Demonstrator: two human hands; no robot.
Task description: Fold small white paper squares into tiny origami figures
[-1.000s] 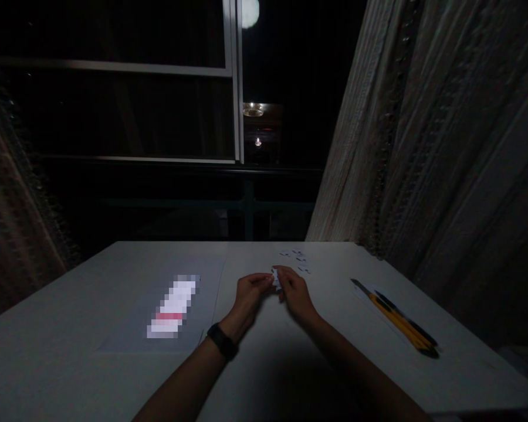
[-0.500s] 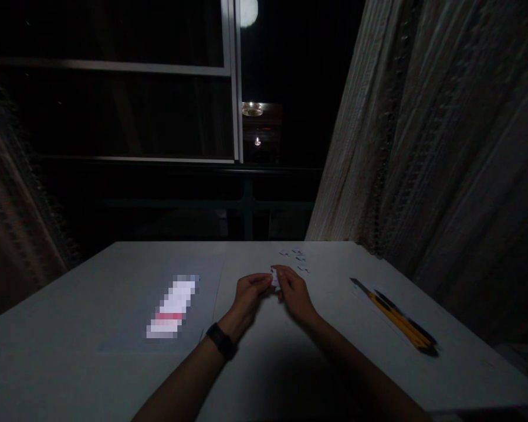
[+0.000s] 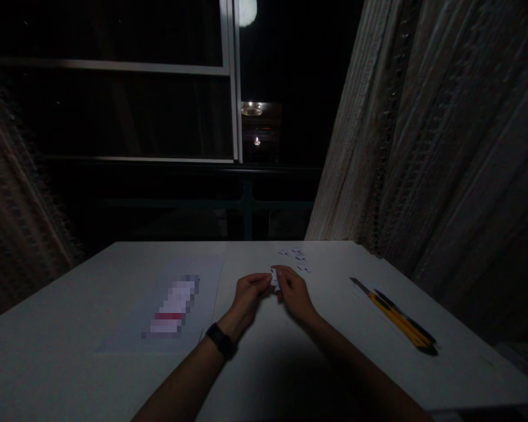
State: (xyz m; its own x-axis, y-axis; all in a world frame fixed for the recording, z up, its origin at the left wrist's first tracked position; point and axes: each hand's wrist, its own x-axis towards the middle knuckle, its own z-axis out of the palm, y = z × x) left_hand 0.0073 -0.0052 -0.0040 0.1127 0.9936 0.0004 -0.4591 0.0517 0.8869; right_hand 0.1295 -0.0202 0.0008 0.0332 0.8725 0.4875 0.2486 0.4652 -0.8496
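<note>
Both hands meet over the middle of the white table [image 3: 264,375], pinching one small white piece of paper [image 3: 274,280] between them. My left hand [image 3: 251,293] grips its left side with thumb and fingertips; a dark watch band circles that wrist. My right hand [image 3: 295,292] covers much of the paper from the other side, its fingers curled. Fine marks on the held piece are too small to read. Just beyond the right hand lie several small paper pieces [image 3: 300,258] with dark marks.
A pixelated phone-like bright object [image 3: 173,305] rests on a pale sheet [image 3: 123,328] at the left. To the right lie a yellow utility knife [image 3: 398,319] and a black pen [image 3: 407,316] side by side. Behind the table are a dark window and curtains [image 3: 347,146].
The hands and the piece of paper hold nearly the same position. The pixelated object at the left looks dimmer now.
</note>
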